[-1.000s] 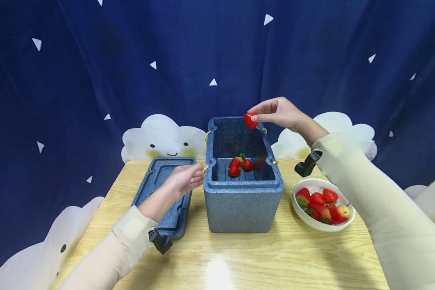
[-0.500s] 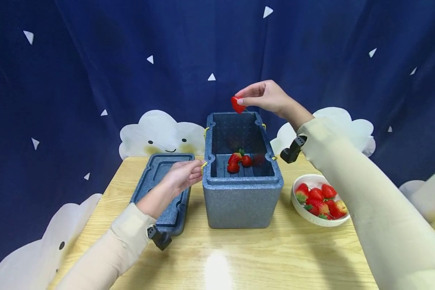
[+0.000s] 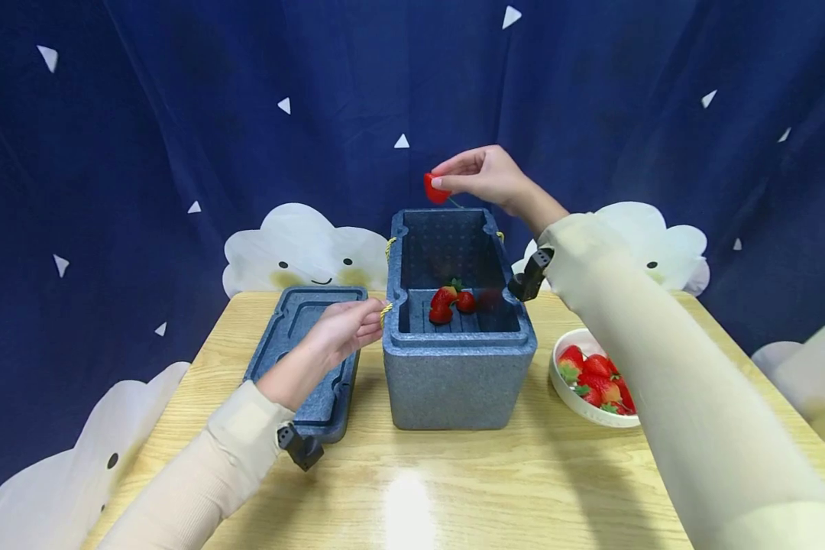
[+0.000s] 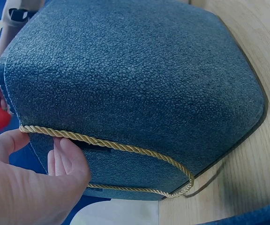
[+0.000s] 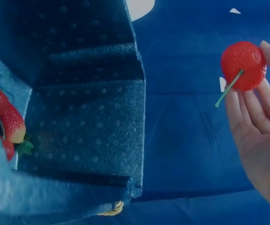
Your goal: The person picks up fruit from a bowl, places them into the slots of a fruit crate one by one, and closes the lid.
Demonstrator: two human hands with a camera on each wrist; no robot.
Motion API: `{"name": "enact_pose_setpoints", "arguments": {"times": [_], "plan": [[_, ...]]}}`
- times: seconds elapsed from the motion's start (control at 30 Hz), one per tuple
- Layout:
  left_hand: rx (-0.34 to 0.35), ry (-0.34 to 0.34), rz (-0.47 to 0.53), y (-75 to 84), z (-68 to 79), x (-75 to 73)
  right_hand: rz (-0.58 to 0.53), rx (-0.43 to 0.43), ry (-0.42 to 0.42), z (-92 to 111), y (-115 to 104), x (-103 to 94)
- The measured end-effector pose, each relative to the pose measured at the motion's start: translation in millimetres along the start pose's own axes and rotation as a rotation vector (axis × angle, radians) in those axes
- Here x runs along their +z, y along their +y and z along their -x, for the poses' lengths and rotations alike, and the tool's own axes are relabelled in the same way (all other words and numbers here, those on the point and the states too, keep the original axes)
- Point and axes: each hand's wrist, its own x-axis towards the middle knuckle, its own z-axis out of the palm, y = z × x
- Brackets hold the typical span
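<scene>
My right hand [image 3: 484, 176] pinches a red strawberry [image 5: 243, 64] between thumb and fingertips, its thin green stem hanging toward the box. In the head view this strawberry appears above the far rim of the blue-grey foam box [image 3: 457, 389]. Several strawberries [image 3: 443, 296] lie on the box floor, some leaves showing. At the box's left side, my left hand [image 4: 36, 183] holds the twisted yellow rope handle [image 4: 139, 151], with thumb and fingertips at the cord near the rim. The handle's lower loop hangs against the box wall.
A white bowl [image 3: 584, 412] with several strawberries stands right of the box, partly hidden by the right sleeve. The box lid [image 3: 309, 409] lies on the wooden table [image 3: 495, 489] at the left. A dark blue curtain [image 3: 344, 84] hangs behind.
My right hand has moved left and upward with the strawberry, from over the box's right far corner to above its far rim. The left hand stays at the rope handle.
</scene>
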Motion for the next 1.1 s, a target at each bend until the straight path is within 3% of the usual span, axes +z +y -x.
{"name": "enact_pose_setpoints", "arguments": {"times": [0.23,0.5,0.7,0.93,1.1], "plan": [[-0.003,-0.001,0.003,-4.1,0.4,1.6,0.034,0.060,-0.007,-5,5,11.5],[0.007,-0.001,-0.004,-3.6,1.4,2.0,0.061,0.228,-0.026,-16,11,30.0],[-0.003,0.007,-0.005,-3.2,1.5,4.6,0.143,0.365,-0.065,-18,17,38.2],[-0.020,0.005,-0.014,-5.0,1.7,9.4,0.238,0.451,-0.128,-13,32,48.3],[-0.006,-0.021,0.004,-5.0,1.9,13.6,0.335,0.493,-0.096,-11,36,50.9]]}}
